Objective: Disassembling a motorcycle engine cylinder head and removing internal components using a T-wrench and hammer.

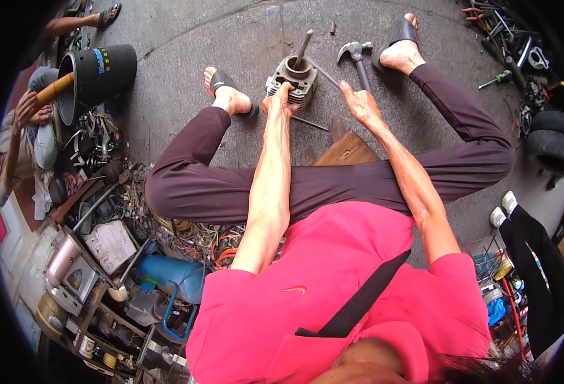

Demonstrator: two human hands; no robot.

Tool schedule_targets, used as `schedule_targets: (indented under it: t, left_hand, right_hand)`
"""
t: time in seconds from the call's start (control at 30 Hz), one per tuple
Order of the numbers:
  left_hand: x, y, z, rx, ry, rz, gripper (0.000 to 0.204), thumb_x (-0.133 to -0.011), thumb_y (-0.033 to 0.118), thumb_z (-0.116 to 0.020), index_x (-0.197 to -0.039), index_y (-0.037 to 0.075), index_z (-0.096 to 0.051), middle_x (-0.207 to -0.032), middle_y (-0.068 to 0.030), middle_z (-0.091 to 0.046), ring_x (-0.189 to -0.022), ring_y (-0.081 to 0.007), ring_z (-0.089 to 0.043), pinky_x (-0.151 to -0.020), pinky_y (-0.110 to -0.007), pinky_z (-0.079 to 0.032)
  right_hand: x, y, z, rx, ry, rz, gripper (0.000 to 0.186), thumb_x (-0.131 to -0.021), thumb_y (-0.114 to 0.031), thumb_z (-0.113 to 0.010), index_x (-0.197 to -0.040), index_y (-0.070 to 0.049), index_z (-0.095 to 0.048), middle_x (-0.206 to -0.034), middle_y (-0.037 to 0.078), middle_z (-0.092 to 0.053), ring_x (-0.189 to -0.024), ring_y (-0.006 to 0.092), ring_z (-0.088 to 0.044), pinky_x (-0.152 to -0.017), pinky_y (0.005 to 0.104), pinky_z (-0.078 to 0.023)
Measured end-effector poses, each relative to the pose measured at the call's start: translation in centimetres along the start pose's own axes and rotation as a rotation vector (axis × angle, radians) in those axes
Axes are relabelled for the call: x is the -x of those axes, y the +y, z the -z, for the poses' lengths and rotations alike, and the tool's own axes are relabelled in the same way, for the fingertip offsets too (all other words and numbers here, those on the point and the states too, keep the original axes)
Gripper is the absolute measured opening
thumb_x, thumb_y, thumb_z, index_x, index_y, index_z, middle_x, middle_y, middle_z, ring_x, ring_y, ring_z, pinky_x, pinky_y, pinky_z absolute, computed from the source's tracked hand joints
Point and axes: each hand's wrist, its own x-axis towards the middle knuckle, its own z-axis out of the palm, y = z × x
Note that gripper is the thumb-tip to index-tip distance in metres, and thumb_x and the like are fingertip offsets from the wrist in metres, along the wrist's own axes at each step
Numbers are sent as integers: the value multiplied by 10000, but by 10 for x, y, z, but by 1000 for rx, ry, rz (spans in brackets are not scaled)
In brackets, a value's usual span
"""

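A finned metal engine cylinder (300, 77) sits on the floor between my feet, with a short round rod (305, 42) sticking up out of its bore. My left hand (279, 99) grips the cylinder at its near left side, the thumb on top. My right hand (359, 102) is closed on a long thin metal bar (323, 70), which slants toward the cylinder's top. A claw hammer (359, 61) lies just beyond my right hand, head away from me. Another thin rod (311, 123) lies below the cylinder. A wooden piece (346, 147) is in front of my lap.
At left, another person's hands (32, 109) hold a yellow cylindrical object at a black bucket (112, 77). Tools (506, 51) and tires (550, 153) lie at right. Parts, wires and a blue tank (167, 275) fill the lower left. Someone else's legs (525, 256) are at lower right.
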Motion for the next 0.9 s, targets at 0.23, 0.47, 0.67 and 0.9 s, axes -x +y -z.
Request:
schedule_targets:
  t: [0.23, 0.47, 0.67, 0.9]
  left_hand:
    - [23, 15, -2, 0, -8, -69, 547, -580, 242, -842, -932, -95, -594, -784, -194, -638, -475, -272, -598, -338, -324, -479]
    - [59, 41, -13, -715, 270, -560, 629, -561, 506, -783, -825, -58, -694, -838, -244, -676, -797, -351, -676, -695, -430, -527]
    - [62, 33, -47, -1135, 291, -1113, 657, -616, 603, -706, -894, 8, -680, -895, -166, -643, -799, -276, -633, -719, -466, -444]
    - [90, -14, -87, -1485, 292, -1236, 473, -721, 270, -678, -1078, -22, -573, -970, -134, -525, -851, -241, -580, -953, -538, -296]
  right_hand:
    - [-5, -2, 1, 0, 51, 8, 788, -862, -708, -380, -504, -10, -449, -468, 47, -387, -492, 171, -379, -482, 410, -288]
    - [-3, 7, 19, -121, 112, -117, 715, -857, -670, -455, -529, -35, -496, -484, 26, -431, -466, 151, -400, -455, 364, -297]
    - [-3, 16, 52, 15, 124, -142, 763, -853, -648, -436, -637, 69, -582, -556, 179, -543, -607, 262, -574, -623, 442, -419]
    - [20, 18, 79, 388, 130, -281, 681, -829, -624, -475, -964, 7, -691, -976, 263, -653, -984, 416, -618, -833, 468, -464]
